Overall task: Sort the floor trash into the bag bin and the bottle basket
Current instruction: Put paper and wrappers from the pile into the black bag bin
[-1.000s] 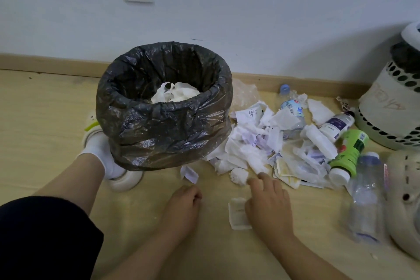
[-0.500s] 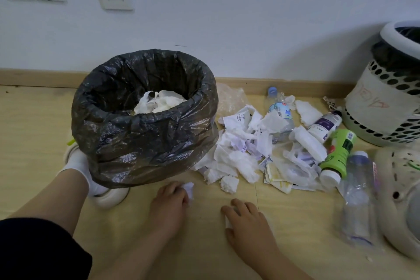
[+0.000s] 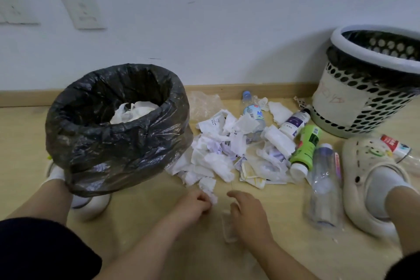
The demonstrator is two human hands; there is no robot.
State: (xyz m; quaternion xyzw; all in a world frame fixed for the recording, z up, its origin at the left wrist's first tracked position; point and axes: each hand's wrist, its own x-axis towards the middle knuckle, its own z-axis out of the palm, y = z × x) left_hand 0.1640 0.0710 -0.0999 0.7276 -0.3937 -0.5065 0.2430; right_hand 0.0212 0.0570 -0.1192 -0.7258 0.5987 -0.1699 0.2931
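Head view: a crumpled paper scrap [image 3: 212,198], which lay loose on the floor [image 3: 145,207] a second ago, is now pinched in the fingertips of the left hand [image 3: 195,204]. The right hand [image 3: 250,218] has been drawn back from the paper heap [image 3: 222,150], its fingers bent over a flat pale piece [image 3: 228,232]; whether that piece is gripped cannot be told. One scrap is thus judged ready for the bag bin [image 3: 113,148], which stands up and left of the left hand. The bin is lined with black film, and white paper is already inside. The bottle basket [image 3: 368,98] stands well up and right of the right hand, and a green bottle [image 3: 305,150] lies between them.
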